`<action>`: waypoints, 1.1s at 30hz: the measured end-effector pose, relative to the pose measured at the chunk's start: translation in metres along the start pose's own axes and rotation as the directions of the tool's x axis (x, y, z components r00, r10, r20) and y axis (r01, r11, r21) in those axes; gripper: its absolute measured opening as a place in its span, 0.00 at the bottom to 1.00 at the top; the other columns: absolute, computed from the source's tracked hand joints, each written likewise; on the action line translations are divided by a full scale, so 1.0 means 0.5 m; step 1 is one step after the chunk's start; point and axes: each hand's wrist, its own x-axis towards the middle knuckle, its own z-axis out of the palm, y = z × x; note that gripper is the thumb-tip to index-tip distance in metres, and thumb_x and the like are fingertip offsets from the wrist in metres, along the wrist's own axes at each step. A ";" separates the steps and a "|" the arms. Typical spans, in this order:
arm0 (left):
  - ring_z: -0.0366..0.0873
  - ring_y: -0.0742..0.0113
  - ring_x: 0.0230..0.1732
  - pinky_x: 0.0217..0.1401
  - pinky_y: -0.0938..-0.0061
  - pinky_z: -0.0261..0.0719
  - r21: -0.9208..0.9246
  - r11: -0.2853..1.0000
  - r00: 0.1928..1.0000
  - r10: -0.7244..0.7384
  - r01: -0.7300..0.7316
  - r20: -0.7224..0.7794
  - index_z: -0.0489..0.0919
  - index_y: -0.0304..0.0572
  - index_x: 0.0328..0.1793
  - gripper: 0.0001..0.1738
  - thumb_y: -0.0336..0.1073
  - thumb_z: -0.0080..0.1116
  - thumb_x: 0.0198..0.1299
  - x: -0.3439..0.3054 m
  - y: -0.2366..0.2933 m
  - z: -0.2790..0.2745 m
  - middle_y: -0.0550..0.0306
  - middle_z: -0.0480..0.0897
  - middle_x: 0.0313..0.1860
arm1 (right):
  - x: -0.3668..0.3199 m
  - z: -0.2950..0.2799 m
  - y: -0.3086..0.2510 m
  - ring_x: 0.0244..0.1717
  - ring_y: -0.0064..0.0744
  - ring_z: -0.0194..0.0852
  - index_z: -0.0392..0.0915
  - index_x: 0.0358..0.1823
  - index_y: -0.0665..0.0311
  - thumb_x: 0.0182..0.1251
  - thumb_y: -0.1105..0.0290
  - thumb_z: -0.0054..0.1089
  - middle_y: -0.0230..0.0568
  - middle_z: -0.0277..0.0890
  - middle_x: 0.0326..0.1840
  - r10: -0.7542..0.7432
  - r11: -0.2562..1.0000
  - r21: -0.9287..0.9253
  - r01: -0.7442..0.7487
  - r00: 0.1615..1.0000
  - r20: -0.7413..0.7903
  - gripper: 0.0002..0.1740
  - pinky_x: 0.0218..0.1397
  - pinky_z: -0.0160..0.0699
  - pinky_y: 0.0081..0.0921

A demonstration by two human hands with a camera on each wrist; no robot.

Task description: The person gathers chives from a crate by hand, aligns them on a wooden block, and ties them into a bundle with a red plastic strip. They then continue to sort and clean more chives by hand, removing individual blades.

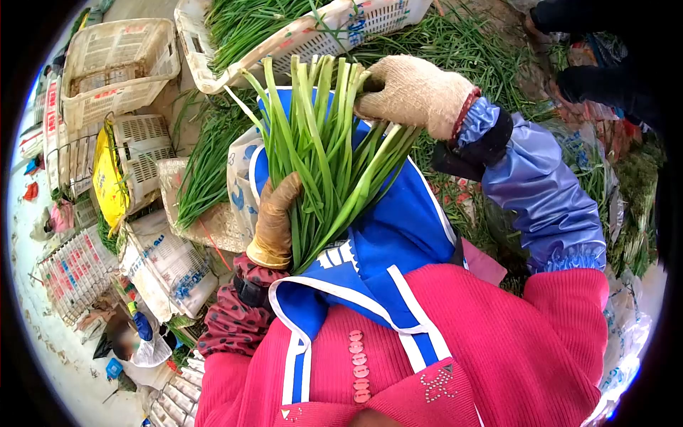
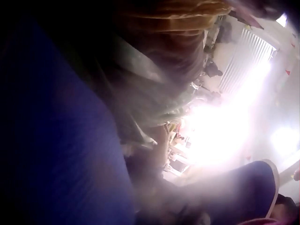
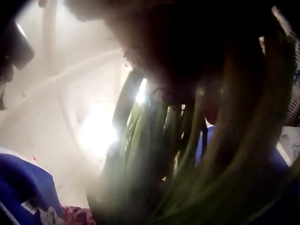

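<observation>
A thick bunch of green chives [image 1: 320, 142] fans out over the blue apron [image 1: 398, 228], pale cut ends at the top and leaf ends toward the body. My left hand [image 1: 276, 222], in a brownish glove, grips its lower left side, thumb up against the leaves. At the upper right, my right hand [image 1: 416, 94] wears a beige knitted glove and pinches stalks near their cut ends; its fingertips are partly hidden. Up close in the right wrist view, stalks [image 3: 140, 136] hang below the dark shape of that hand. Glare and dark blur fill most of the left wrist view.
A white plastic crate [image 1: 313, 35] holding more greens stands ahead. Loose greens [image 1: 455, 50] cover the floor to the right, and another pile [image 1: 213, 164] lies at left. Beyond it are a pale crate [image 1: 121, 67], a yellow bag [image 1: 110, 174] and a white sack [image 1: 167, 263].
</observation>
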 end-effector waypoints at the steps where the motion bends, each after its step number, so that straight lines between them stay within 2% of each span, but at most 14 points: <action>1: 0.84 0.59 0.50 0.55 0.66 0.85 -0.021 1.000 1.000 -0.006 0.006 -0.001 0.72 0.35 0.67 0.27 0.38 0.61 0.65 0.003 -0.001 -0.002 0.49 0.82 0.56 | -0.009 -0.001 -0.008 0.39 0.49 0.85 0.86 0.44 0.59 0.60 0.49 0.59 0.49 0.84 0.35 0.040 0.997 -0.070 -0.045 0.997 -0.069 0.22 0.48 0.83 0.40; 6: 0.83 0.58 0.54 0.58 0.64 0.84 -0.061 0.998 1.000 -0.020 0.021 0.021 0.71 0.36 0.69 0.29 0.40 0.63 0.65 0.003 0.003 -0.010 0.50 0.82 0.58 | -0.009 -0.078 0.003 0.43 0.40 0.85 0.85 0.47 0.57 0.63 0.57 0.64 0.41 0.85 0.40 0.114 0.860 -0.411 -0.304 0.897 -0.426 0.16 0.49 0.83 0.34; 7: 0.83 0.58 0.54 0.58 0.64 0.84 -0.060 0.998 1.000 -0.015 0.016 0.028 0.72 0.36 0.69 0.29 0.40 0.63 0.65 0.004 0.005 -0.015 0.50 0.82 0.58 | -0.017 -0.101 0.027 0.31 0.45 0.83 0.84 0.32 0.61 0.63 0.66 0.60 0.47 0.83 0.29 -0.152 0.827 -0.458 -0.327 0.654 -0.741 0.08 0.36 0.81 0.37; 8: 0.84 0.58 0.54 0.58 0.64 0.84 -0.060 0.998 0.999 -0.009 0.011 0.034 0.72 0.36 0.69 0.29 0.40 0.63 0.65 0.007 0.005 -0.022 0.50 0.82 0.58 | -0.028 -0.136 0.039 0.33 0.52 0.83 0.84 0.32 0.61 0.64 0.60 0.59 0.50 0.83 0.30 -0.089 0.950 -0.225 -0.217 0.502 -0.860 0.13 0.38 0.82 0.40; 9: 0.84 0.58 0.54 0.58 0.64 0.84 -0.062 0.998 0.999 -0.004 0.007 0.042 0.72 0.36 0.69 0.28 0.40 0.63 0.65 0.009 0.005 -0.028 0.50 0.82 0.58 | 0.000 -0.208 0.165 0.37 0.52 0.83 0.85 0.36 0.60 0.64 0.59 0.59 0.53 0.83 0.35 -0.222 0.882 -0.386 -0.270 0.484 -0.847 0.13 0.41 0.83 0.39; 11: 0.84 0.60 0.53 0.57 0.65 0.84 -0.074 0.997 0.999 -0.025 0.027 0.022 0.73 0.35 0.68 0.27 0.39 0.62 0.66 0.013 0.003 -0.036 0.50 0.83 0.56 | -0.029 -0.245 0.150 0.38 0.46 0.84 0.84 0.41 0.61 0.64 0.64 0.62 0.50 0.85 0.41 -0.111 0.771 -0.174 -0.613 0.140 -0.984 0.10 0.41 0.82 0.34; 15: 0.85 0.61 0.50 0.55 0.67 0.85 -0.052 0.997 0.997 -0.057 0.059 0.043 0.74 0.35 0.66 0.25 0.40 0.60 0.67 0.025 0.006 -0.042 0.50 0.83 0.55 | -0.109 -0.152 0.048 0.41 0.32 0.82 0.83 0.49 0.62 0.64 0.67 0.63 0.39 0.84 0.42 -0.055 0.976 0.142 0.167 0.813 -0.579 0.14 0.44 0.81 0.28; 17: 0.85 0.61 0.49 0.55 0.67 0.86 -0.050 0.995 0.996 -0.083 0.086 0.043 0.74 0.35 0.66 0.25 0.40 0.60 0.67 0.031 0.011 -0.040 0.50 0.83 0.55 | -0.133 -0.095 0.006 0.50 0.19 0.76 0.80 0.59 0.64 0.66 0.73 0.62 0.30 0.81 0.47 -0.018 0.883 0.460 0.092 0.986 -0.165 0.20 0.50 0.78 0.21; 21: 0.85 0.61 0.50 0.55 0.66 0.86 -0.013 0.996 0.993 -0.083 0.084 0.080 0.75 0.35 0.65 0.23 0.38 0.59 0.67 0.035 0.019 -0.044 0.49 0.84 0.54 | -0.125 -0.003 -0.019 0.38 0.24 0.81 0.82 0.52 0.69 0.60 0.79 0.63 0.36 0.83 0.38 -0.096 0.929 0.359 0.087 0.995 0.007 0.17 0.47 0.82 0.23; 25: 0.86 0.61 0.48 0.54 0.68 0.85 0.139 0.986 0.990 -0.104 0.091 0.095 0.77 0.34 0.63 0.22 0.36 0.61 0.66 0.036 0.041 -0.041 0.50 0.85 0.52 | -0.105 0.004 0.018 0.41 0.29 0.83 0.85 0.43 0.68 0.56 0.72 0.67 0.40 0.86 0.36 0.043 0.829 0.545 0.124 0.958 -0.284 0.13 0.50 0.81 0.27; 28: 0.84 0.64 0.48 0.53 0.72 0.83 0.570 0.817 0.985 -0.018 -0.083 0.170 0.77 0.35 0.63 0.22 0.35 0.61 0.64 0.064 0.048 -0.091 0.54 0.84 0.53 | -0.105 0.015 0.051 0.46 0.29 0.82 0.83 0.50 0.65 0.56 0.69 0.69 0.40 0.85 0.43 0.078 0.910 0.395 0.123 0.887 -0.455 0.19 0.53 0.80 0.26; 30: 0.83 0.69 0.49 0.54 0.73 0.81 0.412 0.906 0.975 -0.174 0.103 0.140 0.76 0.37 0.65 0.24 0.35 0.62 0.63 0.056 0.071 -0.052 0.58 0.83 0.54 | -0.112 0.044 0.081 0.52 0.31 0.80 0.78 0.60 0.63 0.55 0.65 0.72 0.44 0.83 0.49 0.104 0.912 0.376 0.166 0.792 -0.602 0.29 0.56 0.78 0.25; 31: 0.82 0.69 0.48 0.54 0.73 0.81 0.438 0.894 0.978 -0.165 0.093 0.127 0.76 0.38 0.66 0.25 0.36 0.62 0.63 0.054 0.075 -0.041 0.58 0.83 0.54 | -0.131 0.047 0.088 0.61 0.39 0.76 0.66 0.72 0.61 0.55 0.64 0.73 0.51 0.77 0.60 0.279 0.834 0.551 0.029 0.840 -0.466 0.42 0.62 0.76 0.30; 33: 0.82 0.70 0.48 0.54 0.73 0.81 0.492 0.867 0.986 -0.144 0.081 0.090 0.75 0.39 0.67 0.26 0.36 0.62 0.63 0.053 0.077 -0.034 0.59 0.83 0.54 | -0.153 0.112 0.134 0.72 0.47 0.64 0.48 0.81 0.61 0.53 0.70 0.73 0.56 0.62 0.74 0.285 0.524 0.839 0.150 0.897 -0.338 0.55 0.68 0.71 0.36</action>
